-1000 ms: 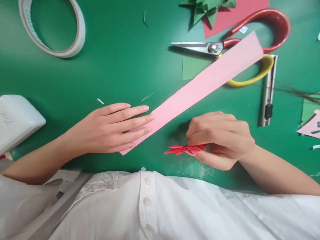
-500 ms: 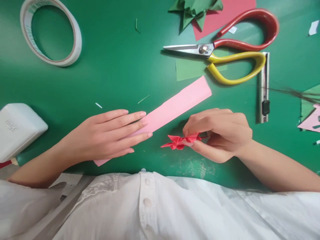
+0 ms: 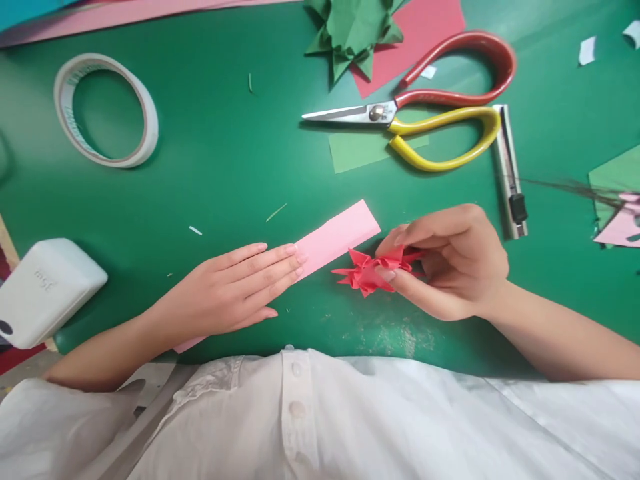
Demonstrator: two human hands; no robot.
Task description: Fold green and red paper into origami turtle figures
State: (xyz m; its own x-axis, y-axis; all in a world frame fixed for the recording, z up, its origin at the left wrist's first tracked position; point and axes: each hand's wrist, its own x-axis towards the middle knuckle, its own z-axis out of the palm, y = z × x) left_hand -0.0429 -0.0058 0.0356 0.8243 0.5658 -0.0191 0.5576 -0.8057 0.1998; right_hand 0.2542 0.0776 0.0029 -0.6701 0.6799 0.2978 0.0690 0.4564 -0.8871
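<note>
My left hand (image 3: 240,287) lies flat, fingers stretched out, on a pink paper strip (image 3: 340,239) that slants across the green table. The strip's middle is hidden under the palm; its lower end shows near my shirt. Between thumb and fingers of my right hand (image 3: 445,263) is a small red folded-paper piece (image 3: 367,272) with several pointed tips. It is held just right of the strip, above the table. My right fingers cover part of its far side.
Scissors (image 3: 377,112) with red and yellow handles lie over green paper (image 3: 355,153), beside a box cutter (image 3: 511,173). Behind them are a green folded-paper piece (image 3: 355,33) and red paper (image 3: 445,17). A tape roll (image 3: 150,127) and a white box-like object (image 3: 55,287) are at the left.
The view has shifted, bringing more of the table's far edge in. My right hand has turned the red folded piece so more of its points show. My left hand stays on the strip.
</note>
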